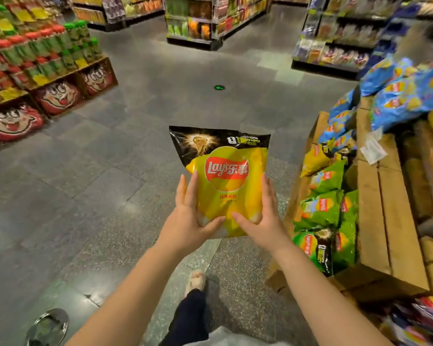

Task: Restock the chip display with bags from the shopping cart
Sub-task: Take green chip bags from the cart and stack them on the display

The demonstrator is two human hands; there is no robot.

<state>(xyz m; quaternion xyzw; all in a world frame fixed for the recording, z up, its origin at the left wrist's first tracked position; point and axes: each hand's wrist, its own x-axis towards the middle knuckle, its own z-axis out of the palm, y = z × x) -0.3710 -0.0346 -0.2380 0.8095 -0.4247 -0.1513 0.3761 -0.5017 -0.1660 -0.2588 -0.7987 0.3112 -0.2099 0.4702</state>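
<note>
Yellow chip bag [225, 186] w/ black top is held upright in mid-air over the grey tile floor [85, 171], front & centre, just left of the wooden chip display [380, 208]. Left hand [189, 218] & right hand [263, 218] each have a grip on the bag's lower half: thumbs pressed across the front, fingers up along its side edges, so both are closed on it. Green chip bags [323, 213] lie in the display's near bin, blue chip bags [405, 93] are piled higher up at right, red-capped bottles [35, 48] stand on crates far left.
</note>
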